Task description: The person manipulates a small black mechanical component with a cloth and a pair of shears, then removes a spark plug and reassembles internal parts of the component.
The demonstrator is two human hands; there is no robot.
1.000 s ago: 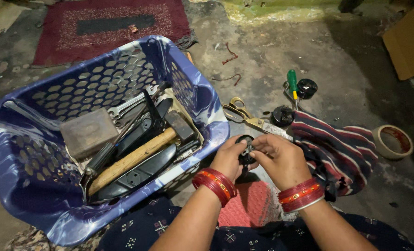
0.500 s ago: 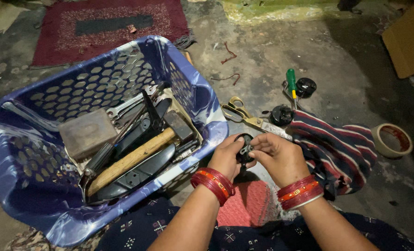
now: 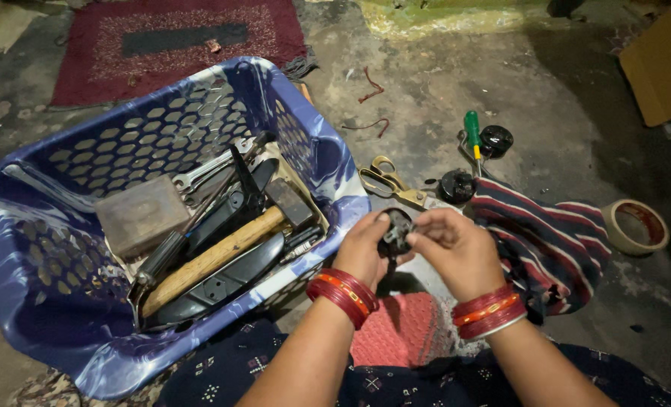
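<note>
Both my hands hold a small black plug-like part (image 3: pixel 396 231) between them, just above my lap. My left hand (image 3: pixel 366 247) grips its left side and my right hand (image 3: pixel 454 245) pinches its right side with the fingertips. Red bangles ring both wrists. Close to my left hand stands a blue and white plastic basket (image 3: pixel 71 301) that holds a wooden-handled hammer (image 3: pixel 222 252), wrenches, a flat metal block (image 3: pixel 141 215) and long black tools.
On the concrete floor beyond my hands lie brass-handled scissors (image 3: pixel 389 182), a green-handled screwdriver (image 3: pixel 472 134) and two round black parts (image 3: pixel 457 185). A striped cloth (image 3: pixel 546 241) lies at right, a tape roll (image 3: pixel 635 226) beside it. A red rug (image 3: pixel 177 38) and cardboard (image 3: pixel 663 68) lie farther off.
My hands have kept turning the small black part between the fingers, staying in almost the same place. Nothing else has moved.
</note>
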